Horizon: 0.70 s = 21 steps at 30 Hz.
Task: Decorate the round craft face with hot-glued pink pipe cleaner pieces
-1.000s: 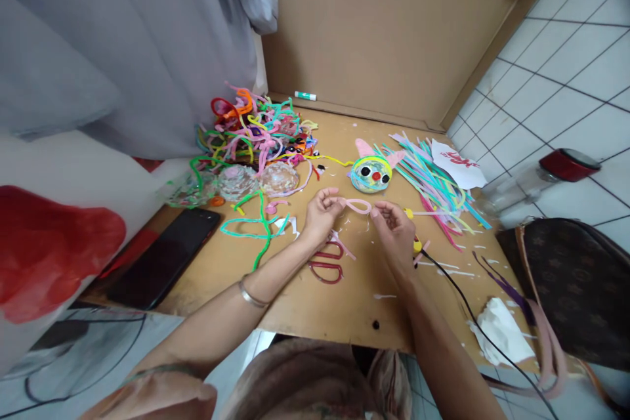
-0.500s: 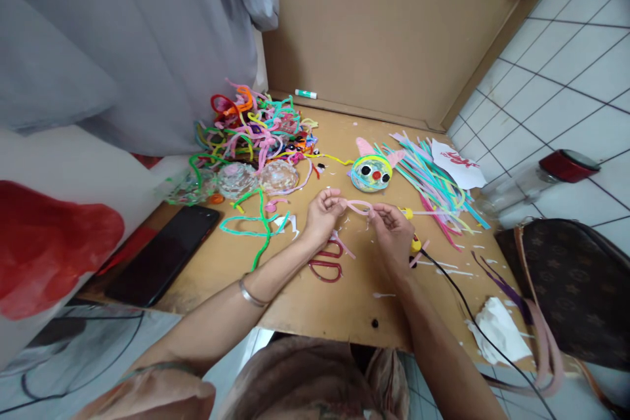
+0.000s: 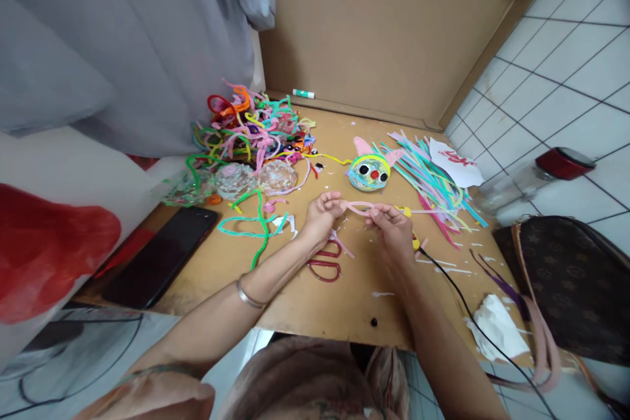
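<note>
A pink pipe cleaner (image 3: 359, 204), bent into a narrow loop, stretches between my hands above the table. My left hand (image 3: 323, 215) pinches its left end, and my right hand (image 3: 390, 224) pinches the right part with thumb and fingers. Behind them sits a clear round ball decorated as an animal face (image 3: 369, 172), with pink ears, googly eyes and a red nose. Red-handled scissors (image 3: 325, 270) lie under my left wrist. A yellow glue gun (image 3: 416, 241) with a black cord is partly hidden behind my right hand.
Loose pipe cleaners (image 3: 428, 174) lie at the back right, near a glass bottle (image 3: 522, 180) and a brown handbag (image 3: 571, 282). A tangled colourful pile (image 3: 256, 125) and clear balls (image 3: 277, 176) fill the back left. A black phone (image 3: 162, 256) rests at the left edge; crumpled tissue (image 3: 497, 328) lies front right.
Both hands keep hold of the pink pipe cleaner, and its loop looks slightly wider. The whole view has shifted a little; the things on the table stay in place.
</note>
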Each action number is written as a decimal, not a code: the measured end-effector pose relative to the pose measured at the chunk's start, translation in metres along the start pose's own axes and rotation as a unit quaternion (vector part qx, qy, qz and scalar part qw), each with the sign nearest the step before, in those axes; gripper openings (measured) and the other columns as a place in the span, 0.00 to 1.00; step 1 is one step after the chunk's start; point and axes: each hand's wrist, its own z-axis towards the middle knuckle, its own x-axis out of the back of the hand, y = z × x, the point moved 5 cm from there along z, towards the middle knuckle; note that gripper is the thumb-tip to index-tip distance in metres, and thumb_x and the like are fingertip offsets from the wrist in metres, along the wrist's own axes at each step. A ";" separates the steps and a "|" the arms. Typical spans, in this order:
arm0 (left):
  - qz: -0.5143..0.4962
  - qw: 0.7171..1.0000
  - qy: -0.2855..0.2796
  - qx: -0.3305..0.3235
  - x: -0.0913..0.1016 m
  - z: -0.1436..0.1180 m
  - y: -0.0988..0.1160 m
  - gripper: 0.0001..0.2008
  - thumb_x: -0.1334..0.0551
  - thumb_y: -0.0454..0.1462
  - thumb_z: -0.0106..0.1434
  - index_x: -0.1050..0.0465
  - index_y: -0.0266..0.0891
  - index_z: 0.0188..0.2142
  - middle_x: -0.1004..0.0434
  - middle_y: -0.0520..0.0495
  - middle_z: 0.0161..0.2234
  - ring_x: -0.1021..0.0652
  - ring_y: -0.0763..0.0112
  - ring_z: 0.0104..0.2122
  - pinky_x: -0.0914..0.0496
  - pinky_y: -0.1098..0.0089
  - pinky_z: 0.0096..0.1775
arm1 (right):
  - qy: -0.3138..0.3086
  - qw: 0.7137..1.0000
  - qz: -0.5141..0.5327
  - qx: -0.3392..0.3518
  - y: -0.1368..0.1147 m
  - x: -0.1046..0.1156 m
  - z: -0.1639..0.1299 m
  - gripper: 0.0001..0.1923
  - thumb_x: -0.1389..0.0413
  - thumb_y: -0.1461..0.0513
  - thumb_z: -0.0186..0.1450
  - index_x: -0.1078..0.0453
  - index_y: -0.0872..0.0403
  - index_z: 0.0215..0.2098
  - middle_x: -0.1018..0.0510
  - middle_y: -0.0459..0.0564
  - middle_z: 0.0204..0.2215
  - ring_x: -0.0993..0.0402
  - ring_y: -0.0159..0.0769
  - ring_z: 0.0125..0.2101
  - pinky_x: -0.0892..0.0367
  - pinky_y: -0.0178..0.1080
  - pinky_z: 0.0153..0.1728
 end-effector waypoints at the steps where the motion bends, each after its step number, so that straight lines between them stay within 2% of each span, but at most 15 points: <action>1: -0.010 1.000 0.002 0.015 0.000 0.000 -0.001 0.22 0.27 0.30 0.40 0.32 0.36 0.34 0.24 0.55 0.23 0.27 0.80 0.21 0.35 0.76 0.29 | -0.005 1.000 0.012 -0.008 0.001 -0.001 0.000 0.17 0.30 0.55 0.44 0.27 0.54 0.27 0.22 0.44 0.21 0.29 0.28 0.20 0.33 0.33 0.26; 3: -0.028 0.999 0.007 0.045 0.000 -0.001 -0.002 0.21 0.28 0.27 0.40 0.32 0.36 0.33 0.24 0.54 0.23 0.27 0.80 0.21 0.34 0.76 0.29 | -0.015 1.000 0.013 -0.017 0.003 -0.002 0.001 0.17 0.31 0.54 0.45 0.27 0.54 0.27 0.23 0.44 0.21 0.30 0.28 0.21 0.33 0.33 0.26; 5: -0.038 0.998 0.015 0.058 0.000 0.000 -0.003 0.19 0.29 0.27 0.41 0.33 0.35 0.32 0.25 0.55 0.22 0.28 0.81 0.20 0.34 0.76 0.29 | -0.013 1.000 -0.016 0.006 0.002 -0.001 0.001 0.17 0.32 0.53 0.47 0.27 0.54 0.30 0.23 0.45 0.23 0.29 0.29 0.23 0.31 0.34 0.28; 8: -0.041 0.998 0.027 0.041 0.002 0.001 -0.002 0.19 0.28 0.27 0.41 0.33 0.35 0.31 0.27 0.56 0.20 0.29 0.82 0.19 0.34 0.77 0.28 | 0.000 0.986 -0.121 0.117 -0.011 0.000 -0.003 0.20 0.34 0.54 0.53 0.26 0.52 0.42 0.21 0.48 0.33 0.25 0.34 0.31 0.28 0.39 0.36; 10: -0.039 0.998 0.036 0.026 0.004 0.002 -0.002 0.20 0.28 0.28 0.40 0.34 0.36 0.31 0.27 0.56 0.20 0.29 0.82 0.19 0.35 0.77 0.28 | -0.011 0.948 -0.229 0.220 -0.023 -0.004 -0.010 0.22 0.37 0.56 0.57 0.27 0.49 0.50 0.22 0.50 0.42 0.25 0.37 0.39 0.28 0.42 0.41; 12: -0.034 0.998 0.044 0.011 0.005 0.003 -0.001 0.21 0.28 0.29 0.39 0.34 0.36 0.32 0.27 0.56 0.21 0.29 0.81 0.19 0.35 0.76 0.27 | -0.029 0.893 -0.328 0.308 -0.031 -0.011 -0.018 0.20 0.41 0.58 0.62 0.28 0.47 0.52 0.25 0.52 0.46 0.27 0.39 0.44 0.29 0.44 0.46; 14: -0.026 0.999 0.048 0.000 0.005 0.003 -0.001 0.21 0.27 0.29 0.39 0.34 0.36 0.32 0.26 0.56 0.21 0.29 0.81 0.20 0.35 0.76 0.28 | -0.039 0.852 -0.384 0.352 -0.033 -0.015 -0.023 0.17 0.44 0.59 0.64 0.27 0.46 0.52 0.25 0.52 0.45 0.27 0.40 0.46 0.30 0.44 0.49; 15: -0.021 0.999 0.049 -0.002 0.005 0.003 -0.002 0.21 0.27 0.29 0.39 0.34 0.36 0.32 0.26 0.56 0.21 0.28 0.81 0.20 0.35 0.76 0.28 | -0.042 0.844 -0.396 0.358 -0.033 -0.016 -0.024 0.16 0.45 0.59 0.65 0.26 0.46 0.51 0.25 0.52 0.44 0.27 0.40 0.45 0.30 0.44 0.48; 18: -0.017 0.999 0.041 0.005 0.004 0.003 -0.005 0.22 0.28 0.29 0.40 0.34 0.36 0.34 0.25 0.55 0.22 0.28 0.80 0.20 0.36 0.75 0.28 | -0.047 0.855 -0.388 0.341 -0.028 -0.014 -0.022 0.15 0.46 0.59 0.66 0.25 0.47 0.49 0.23 0.51 0.38 0.26 0.40 0.39 0.29 0.44 0.44; 21: -0.029 0.999 0.020 0.037 0.002 0.003 -0.008 0.21 0.29 0.26 0.42 0.34 0.36 0.34 0.25 0.54 0.22 0.28 0.79 0.20 0.36 0.75 0.28 | -0.038 0.893 -0.335 0.299 -0.021 -0.008 -0.014 0.13 0.44 0.57 0.64 0.23 0.48 0.45 0.22 0.50 0.33 0.26 0.38 0.35 0.29 0.42 0.39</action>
